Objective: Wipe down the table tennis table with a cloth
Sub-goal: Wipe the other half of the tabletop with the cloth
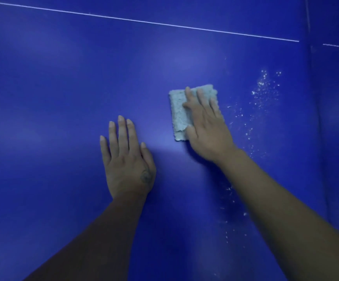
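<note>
Blue table tennis table (63,78) filled everything I could see, dimly lit, with a soft glare near its middle. My right hand (207,126) lay flat on the cloth (179,112), fingers straight and a little spread, palm bearing down rather than gripping; nothing was curled round the fabric. The cloth itself was a pale, nubbly rectangle, apparently folded, lying flat on the tabletop at about one o'clock from the middle of my view, its left strip showing beyond my fingers and its near corner slightly rumpled beside my thumb. I judged it light and soft, the sort that slides easily on a smooth board but bunches or unfolds if shoved from one edge, so the place to bear on it was across its middle with the whole palm, fingertips reaching toward the far edge. My left hand (126,159) rested at about seven o'clock from the cloth, well apart from it, flat on the bare surface with fingers straight and close together, holding nothing and seemingly bracing me. At three o'clock from the cloth a scatter of white specks (263,92) lay on the blue, trailing thinly down toward five o'clock alongside my forearm; they looked loose and dry, though I could not tell what they were. Beyond them a darker seam (314,118) ran up the right side, and at twelve o'clock a thin white line (144,21) crossed the table on a slant.
</note>
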{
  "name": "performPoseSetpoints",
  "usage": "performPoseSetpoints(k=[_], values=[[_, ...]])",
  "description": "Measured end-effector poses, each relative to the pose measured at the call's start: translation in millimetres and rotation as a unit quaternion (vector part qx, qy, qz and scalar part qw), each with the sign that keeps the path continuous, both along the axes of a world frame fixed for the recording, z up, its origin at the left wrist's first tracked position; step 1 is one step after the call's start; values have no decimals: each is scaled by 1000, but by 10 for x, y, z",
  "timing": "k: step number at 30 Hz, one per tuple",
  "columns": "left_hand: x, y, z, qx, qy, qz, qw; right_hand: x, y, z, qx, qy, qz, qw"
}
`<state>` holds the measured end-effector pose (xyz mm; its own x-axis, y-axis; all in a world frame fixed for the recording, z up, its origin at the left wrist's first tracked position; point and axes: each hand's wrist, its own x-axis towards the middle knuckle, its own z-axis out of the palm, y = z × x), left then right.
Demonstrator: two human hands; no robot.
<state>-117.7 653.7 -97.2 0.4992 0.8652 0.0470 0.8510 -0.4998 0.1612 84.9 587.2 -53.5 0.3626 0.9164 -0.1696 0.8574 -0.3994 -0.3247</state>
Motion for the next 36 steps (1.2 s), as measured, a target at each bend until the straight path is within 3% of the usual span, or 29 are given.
performPoseSetpoints(k=[3,9,13,15,17,20,23,26,30,33,36], values=[[-8,15,-5,-6,8,-3,1000,407,146,53,-31,2,54,998],[-19,12,38,-32,17,-14,999,399,-242,150,-80,-46,-66,994],[112,25,53,-32,5,-46,998,508,-309,104,-59,-125,71,988],[332,28,63,-26,1,-74,997,746,-118,69,-60,-109,155,980],[609,-2,60,-24,-2,-78,997,1028,62,28,-69,-97,172,978],[920,-88,28,-21,12,-60,998,1287,-16,-5,-67,-100,16,993],[983,-119,-20,-3,13,-41,999,1089,-352,-78,-55,-138,-107,983],[983,-126,-24,3,-14,-38,999,798,-563,-131,-41,-151,-80,984],[1007,-131,-71,17,-29,-33,999,1287,-95,-114,-34,-112,43,992],[999,-130,-100,21,-49,-32,998,1814,274,-82,-63,-82,-26,994],[999,-128,-104,21,-48,-33,998,1849,33,-70,-65,-68,-131,987]])
